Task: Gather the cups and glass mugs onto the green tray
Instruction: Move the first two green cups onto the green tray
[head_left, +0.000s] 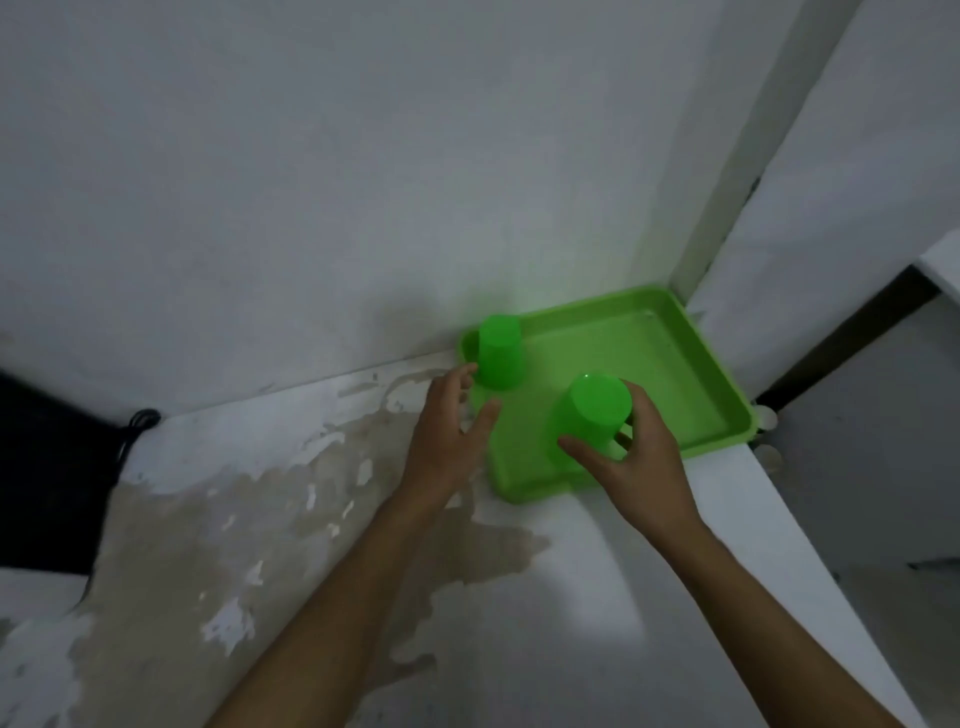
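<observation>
I see the green tray (675, 364) sitting in the far right corner of the tabletop (571, 597), against the wall. My right hand (631, 457) is wrapped around an upturned green cup (592, 415) on the tray. My left hand (447, 431) is spread and holds nothing, just beside a second upturned cup (498, 351) at the tray's far left corner.

Two bare forearms enter from the bottom edge, no sleeves visible anywhere up to the frame limit. Left hand (447, 431) and right hand (631, 457) are both bare: no gloves, rings, watch, wristband or bracelet can be made out. Nails look short and unpainted, though blur and dim light hide fine detail. No clothing shows at all; the rest of the person's body is out of frame.
</observation>
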